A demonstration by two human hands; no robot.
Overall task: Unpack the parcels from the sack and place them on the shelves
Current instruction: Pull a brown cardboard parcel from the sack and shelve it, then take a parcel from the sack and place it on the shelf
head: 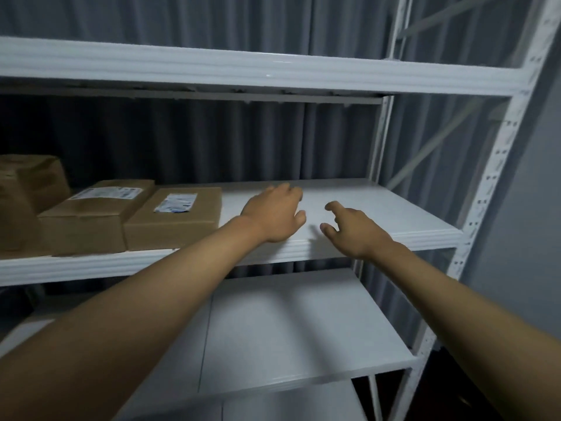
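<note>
Both hands, L (274,214) & R (353,230), grip loose, empty, over middle shelf (379,208).

3 parcels (174,218), 2 hands (274,215)

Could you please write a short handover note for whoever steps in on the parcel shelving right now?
Left hand: holds nothing, fingers relaxed, over the bare right part of the middle shelf.
Right hand: also holds nothing, fingers loosely spread, beside the left.
Done: two labelled cardboard boxes lie side by side on the left of that shelf, with a brown paper parcel further left.
Left: the sack is out of view, so I cannot tell how many parcels remain. The lower shelf shows no parcels.
</note>
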